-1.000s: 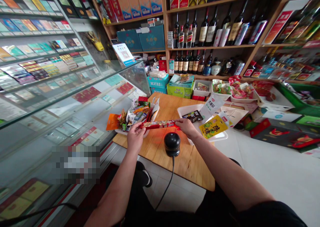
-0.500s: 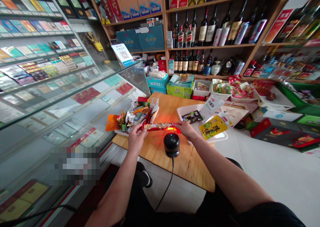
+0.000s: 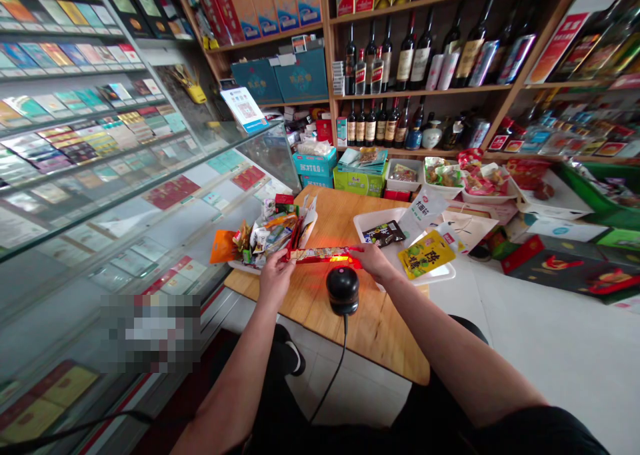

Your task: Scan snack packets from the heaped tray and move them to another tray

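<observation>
A long, narrow red snack packet (image 3: pixel 320 254) is stretched level between my two hands above the wooden table. My left hand (image 3: pixel 277 272) pinches its left end, and my right hand (image 3: pixel 371 261) pinches the right end. Just in front of it stands a black barcode scanner (image 3: pixel 343 288) with a cable, casting red-orange light on the packet's lower edge. Left of the packet, a white basket (image 3: pixel 311 231) is heaped with mixed snack packets. On the right, a white tray (image 3: pixel 443 275) bears a yellow pouch (image 3: pixel 427 254), a black packet (image 3: pixel 384 234) and a pale clear-looking bag (image 3: pixel 423 213).
The wooden table (image 3: pixel 380 328) has its near edge by my legs. Along the left runs a glass display counter (image 3: pixel 200 195) with flat packs inside. Shelves of wine bottles (image 3: pixel 406 61) stand behind. Snack bins (image 3: pixel 445 175) and dark gift boxes (image 3: pixel 560 266) line the right.
The packet has tilted a little, its printed side turning slightly under the scanner's light. Both hands keep their grip almost in place.
</observation>
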`<state>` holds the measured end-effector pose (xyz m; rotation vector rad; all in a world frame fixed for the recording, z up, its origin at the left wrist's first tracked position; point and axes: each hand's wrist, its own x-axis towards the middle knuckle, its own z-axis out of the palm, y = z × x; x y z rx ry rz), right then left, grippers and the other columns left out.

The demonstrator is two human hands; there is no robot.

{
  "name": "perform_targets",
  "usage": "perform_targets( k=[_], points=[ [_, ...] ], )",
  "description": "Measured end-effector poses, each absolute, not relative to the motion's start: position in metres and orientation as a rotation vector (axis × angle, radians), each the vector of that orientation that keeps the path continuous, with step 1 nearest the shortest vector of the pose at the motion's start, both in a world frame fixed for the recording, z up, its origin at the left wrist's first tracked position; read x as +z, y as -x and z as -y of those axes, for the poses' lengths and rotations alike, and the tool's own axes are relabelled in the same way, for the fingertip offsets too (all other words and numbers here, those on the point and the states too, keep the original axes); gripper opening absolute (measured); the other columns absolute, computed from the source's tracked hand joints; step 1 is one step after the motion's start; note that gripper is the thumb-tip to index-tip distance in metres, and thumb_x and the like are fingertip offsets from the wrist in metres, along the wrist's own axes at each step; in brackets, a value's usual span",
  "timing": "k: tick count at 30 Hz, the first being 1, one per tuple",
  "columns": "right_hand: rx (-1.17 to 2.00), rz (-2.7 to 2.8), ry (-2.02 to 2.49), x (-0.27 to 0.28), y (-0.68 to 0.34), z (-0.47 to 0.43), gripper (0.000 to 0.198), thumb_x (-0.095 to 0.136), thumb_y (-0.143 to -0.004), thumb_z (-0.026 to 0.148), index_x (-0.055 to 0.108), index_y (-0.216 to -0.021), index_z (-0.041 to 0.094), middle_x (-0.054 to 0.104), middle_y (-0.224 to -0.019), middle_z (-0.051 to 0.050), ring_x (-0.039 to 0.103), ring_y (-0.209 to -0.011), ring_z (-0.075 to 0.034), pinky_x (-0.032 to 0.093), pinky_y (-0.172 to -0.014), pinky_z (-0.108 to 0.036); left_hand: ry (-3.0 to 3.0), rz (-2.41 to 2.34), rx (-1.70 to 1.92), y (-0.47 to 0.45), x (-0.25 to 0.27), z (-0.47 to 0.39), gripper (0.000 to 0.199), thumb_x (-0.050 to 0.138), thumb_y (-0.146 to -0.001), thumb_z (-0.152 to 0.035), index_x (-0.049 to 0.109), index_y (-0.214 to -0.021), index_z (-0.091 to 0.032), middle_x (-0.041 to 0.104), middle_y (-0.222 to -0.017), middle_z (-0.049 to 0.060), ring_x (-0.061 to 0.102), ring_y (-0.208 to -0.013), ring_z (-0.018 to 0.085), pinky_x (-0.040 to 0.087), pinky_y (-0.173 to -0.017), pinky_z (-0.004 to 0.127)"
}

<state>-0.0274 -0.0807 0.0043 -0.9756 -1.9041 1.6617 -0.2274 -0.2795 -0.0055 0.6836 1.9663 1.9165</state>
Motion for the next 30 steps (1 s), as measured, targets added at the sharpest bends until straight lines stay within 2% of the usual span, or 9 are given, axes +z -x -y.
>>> perform_targets(
  k=[8,13,19,22,26,28,30],
  points=[
    [1.691,1.843,0.961,0.012,0.014,0.081,0.026,0.066,-0.08,0.035,0.077,-0.091,0.014,0.072,-0.078,-0.005,0.063,-0.069,-0.013,0.05,-0.062,-0.022,-0.651,-1.899,1.963,0.219,0.003,0.266,0.05,0.081,-0.073,-0.032,0.069,-0.12,-0.019,0.075,-0.106,0.009,0.072,-0.097,0.023,0.052,-0.099,0.042],
    [1.539,1.8,1.044,0.005,-0.009,0.081,0.029,0.066,-0.08,0.031,0.075,-0.101,0.014,0.075,-0.085,-0.006,0.068,-0.076,-0.015,0.053,-0.067,-0.024,-0.681,-1.781,1.986,0.203,0.017,0.252,0.049,0.081,-0.073,-0.029,0.067,-0.119,-0.019,0.073,-0.116,0.011,0.07,-0.109,0.025,0.05,-0.103,0.043],
    [1.569,1.663,1.139,-0.001,-0.057,0.104,0.035,0.064,-0.084,0.032,0.066,-0.115,0.016,0.076,-0.095,-0.009,0.074,-0.076,-0.018,0.053,-0.059,-0.024,-0.765,-1.659,1.93,0.171,0.027,0.231,0.041,0.08,-0.076,-0.031,0.067,-0.112,-0.016,0.073,-0.115,0.012,0.069,-0.113,0.026,0.048,-0.107,0.045],
    [1.528,1.637,1.213,-0.005,-0.079,0.116,0.035,0.062,-0.085,0.031,0.063,-0.117,0.018,0.075,-0.103,-0.009,0.075,-0.074,-0.019,0.052,-0.055,-0.024,-0.82,-1.641,1.844,0.156,0.03,0.217,0.044,0.079,-0.077,-0.033,0.068,-0.115,-0.017,0.073,-0.115,0.013,0.068,-0.115,0.027,0.048,-0.107,0.045],
    [1.404,1.669,1.297,-0.01,-0.099,0.121,0.04,0.06,-0.086,0.033,0.061,-0.124,0.021,0.073,-0.115,-0.008,0.075,-0.076,-0.02,0.055,-0.061,-0.028,-0.916,-1.687,1.774,0.139,0.033,0.194,0.048,0.082,-0.074,-0.032,0.069,-0.118,-0.019,0.072,-0.117,0.014,0.067,-0.114,0.03,0.051,-0.102,0.045],
    [1.33,1.707,1.347,-0.011,-0.107,0.121,0.043,0.06,-0.086,0.034,0.06,-0.128,0.022,0.075,-0.108,-0.007,0.075,-0.079,-0.021,0.056,-0.068,-0.031,-0.95,-1.671,1.758,0.131,0.038,0.18,0.049,0.083,-0.072,-0.03,0.07,-0.118,-0.019,0.071,-0.119,0.015,0.067,-0.114,0.031,0.053,-0.101,0.045],
    [1.242,1.775,1.39,-0.012,-0.112,0.122,0.046,0.059,-0.087,0.033,0.059,-0.132,0.022,0.076,-0.092,-0.005,0.075,-0.079,-0.023,0.056,-0.073,-0.034,-0.983,-1.596,1.747,0.122,0.045,0.166,0.051,0.082,-0.073,-0.027,0.068,-0.122,-0.019,0.068,-0.128,0.016,0.065,-0.119,0.031,0.052,-0.103,0.046]
  ],
)
